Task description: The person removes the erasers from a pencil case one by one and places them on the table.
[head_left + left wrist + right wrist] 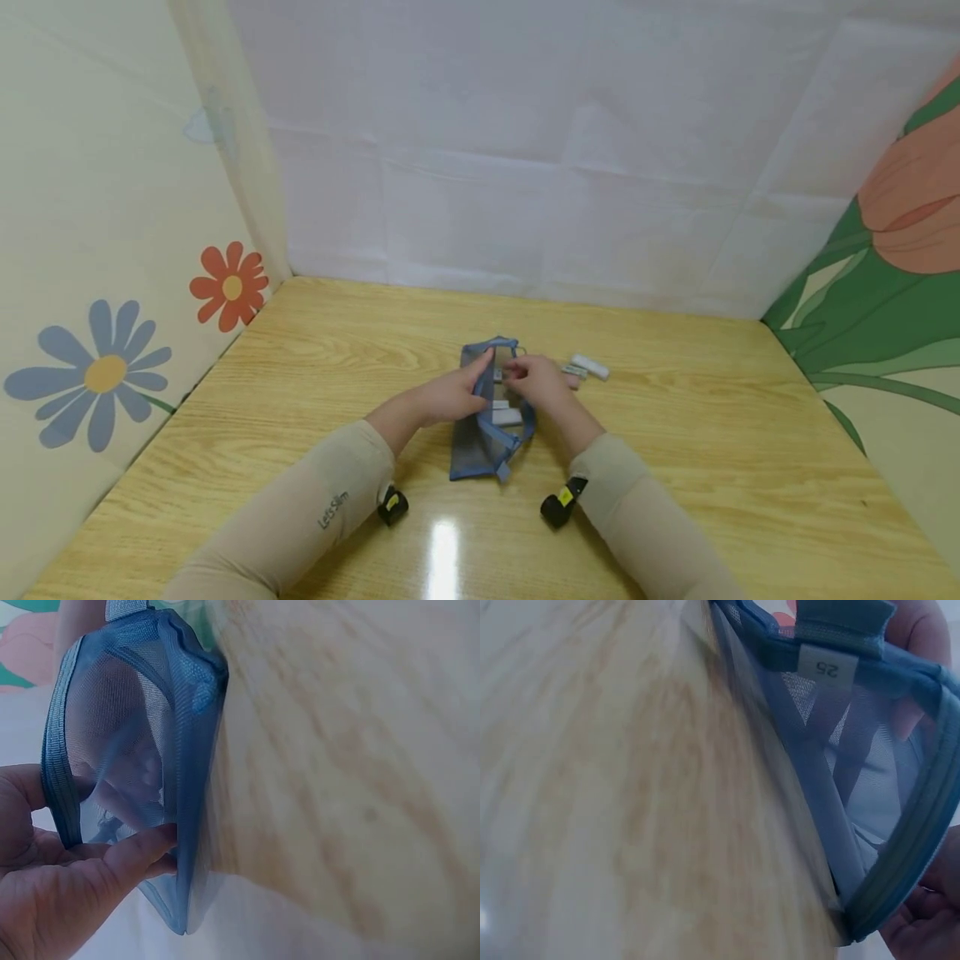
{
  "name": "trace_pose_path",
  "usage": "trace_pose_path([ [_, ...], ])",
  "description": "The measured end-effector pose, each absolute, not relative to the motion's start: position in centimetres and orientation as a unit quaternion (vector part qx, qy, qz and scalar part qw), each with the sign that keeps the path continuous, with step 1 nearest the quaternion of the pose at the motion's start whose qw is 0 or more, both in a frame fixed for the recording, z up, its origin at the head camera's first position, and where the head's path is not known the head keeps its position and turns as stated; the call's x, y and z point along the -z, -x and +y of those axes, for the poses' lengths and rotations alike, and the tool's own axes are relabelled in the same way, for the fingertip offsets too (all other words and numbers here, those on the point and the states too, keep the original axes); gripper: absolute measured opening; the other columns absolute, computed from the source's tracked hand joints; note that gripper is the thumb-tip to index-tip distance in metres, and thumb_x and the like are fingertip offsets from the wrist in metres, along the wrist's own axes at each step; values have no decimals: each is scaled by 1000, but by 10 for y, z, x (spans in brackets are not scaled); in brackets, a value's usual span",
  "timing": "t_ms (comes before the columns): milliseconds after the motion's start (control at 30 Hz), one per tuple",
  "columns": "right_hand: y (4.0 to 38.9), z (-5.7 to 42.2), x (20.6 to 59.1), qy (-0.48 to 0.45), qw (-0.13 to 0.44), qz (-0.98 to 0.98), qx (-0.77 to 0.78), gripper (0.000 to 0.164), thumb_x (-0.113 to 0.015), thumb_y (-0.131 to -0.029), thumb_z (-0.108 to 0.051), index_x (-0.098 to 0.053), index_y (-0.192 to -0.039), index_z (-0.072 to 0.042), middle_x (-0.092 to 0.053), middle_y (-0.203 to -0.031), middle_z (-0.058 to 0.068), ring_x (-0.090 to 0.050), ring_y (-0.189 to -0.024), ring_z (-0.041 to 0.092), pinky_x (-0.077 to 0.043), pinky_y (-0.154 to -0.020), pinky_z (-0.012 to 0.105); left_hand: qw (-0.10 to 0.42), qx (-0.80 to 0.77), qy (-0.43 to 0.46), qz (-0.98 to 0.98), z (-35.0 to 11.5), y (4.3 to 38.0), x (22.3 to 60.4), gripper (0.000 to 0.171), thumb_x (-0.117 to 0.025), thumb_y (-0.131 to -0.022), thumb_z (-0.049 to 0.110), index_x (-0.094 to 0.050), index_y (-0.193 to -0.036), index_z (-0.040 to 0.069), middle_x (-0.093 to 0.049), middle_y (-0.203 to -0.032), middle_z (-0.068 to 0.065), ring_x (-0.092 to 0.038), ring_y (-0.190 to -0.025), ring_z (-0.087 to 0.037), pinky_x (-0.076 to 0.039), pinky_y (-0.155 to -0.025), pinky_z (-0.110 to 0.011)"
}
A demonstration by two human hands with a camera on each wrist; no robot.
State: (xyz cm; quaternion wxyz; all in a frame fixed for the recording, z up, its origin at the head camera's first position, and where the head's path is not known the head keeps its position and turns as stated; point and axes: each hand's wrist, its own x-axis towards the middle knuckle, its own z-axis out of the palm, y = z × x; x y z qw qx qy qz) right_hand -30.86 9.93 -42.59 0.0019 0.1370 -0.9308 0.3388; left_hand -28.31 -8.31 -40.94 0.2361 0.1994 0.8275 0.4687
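A blue mesh zip pouch stands on the table with its mouth spread, small white blocks lying inside. My left hand grips the pouch's left side. In the left wrist view, the left hand's thumb is at the zipper edge and its fingers lie against the mesh. My right hand has its fingers bent at the pouch mouth. Part of the right hand shows behind the zipper edge in the right wrist view; whether it pinches anything is hidden.
Beside the right hand lie a white block and a pinkish block, partly covered. The wood-grain table meets a white cloth backdrop behind, with flower-printed panels at the sides.
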Motion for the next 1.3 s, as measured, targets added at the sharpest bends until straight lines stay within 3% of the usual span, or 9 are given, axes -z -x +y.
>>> trace_pose_path([
  [333,314,92,432,-165,7,-948,-271,27,-67,-77,-12,-68,-103,-6,-61,-70,2,-53,-64,14,-44,-60,27,238,-462,-196,832,-82,282,406,83,-50,-88,1,3,-148,22,-3,-153,-7,-5,-138,-24,-17,-108,-44],
  [767,314,88,433,-120,6,-949,-291,16,-74,-74,-21,-67,-81,-9,-61,-72,1,-53,-66,15,-44,-59,27,240,-462,-201,830,-82,282,405,82,-49,-88,1,5,-148,19,-1,-153,-9,-5,-138,-24,-21,-107,-43],
  [1100,311,90,438,-130,27,-943,-306,14,-74,-73,-17,-67,-81,-7,-59,-68,-1,-52,-62,12,-43,-58,25,244,-459,-203,830,-82,283,407,82,-49,-89,1,6,-148,19,1,-153,-7,-3,-138,-23,-16,-108,-43],
  [1300,310,97,436,-120,17,-931,-344,17,-71,-71,-15,-66,-85,-5,-63,-74,2,-56,-68,14,-47,-61,26,242,-457,-198,833,-82,282,405,82,-49,-89,1,4,-148,19,-1,-153,-8,-6,-138,-24,-19,-108,-43],
])
